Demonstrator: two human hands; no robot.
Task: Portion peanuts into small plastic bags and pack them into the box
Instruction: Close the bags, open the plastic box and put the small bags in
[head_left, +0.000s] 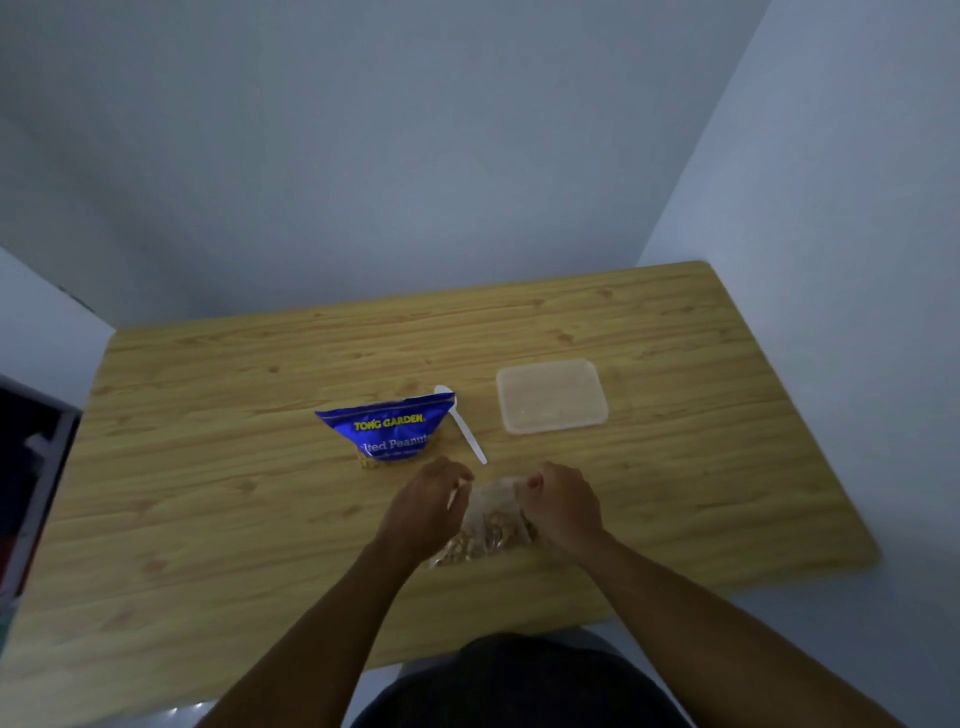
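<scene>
Item one, peanut packet (387, 428): blue, standing on the wooden table (208, 467), its top edge gaping; I take it as my reference. Item two, white plastic spoon (462, 423): lying flat just right of the packet, bowl tucked behind the packet's top corner, handle running toward me. Item three, box (551, 396): translucent, set well to the right of the packet and slightly beyond it; I cannot tell whether its lid is on, and I make out no filled bags through the haze. Item four, small plastic bag (491, 530): clear, peanuts gathered in its lower part, resting on the table in front of the packet and to its right. Progress, as I judge it: one portion is filled and being closed; packing into the box is not yet done, and the packet looks to hold more nuts. Item five, left hand (426, 512): fingers curled in, pinching the bag's upper left edge. Item six, right hand (563, 506): fist-like, fingers bunched and pinching the bag's upper right edge.
</scene>
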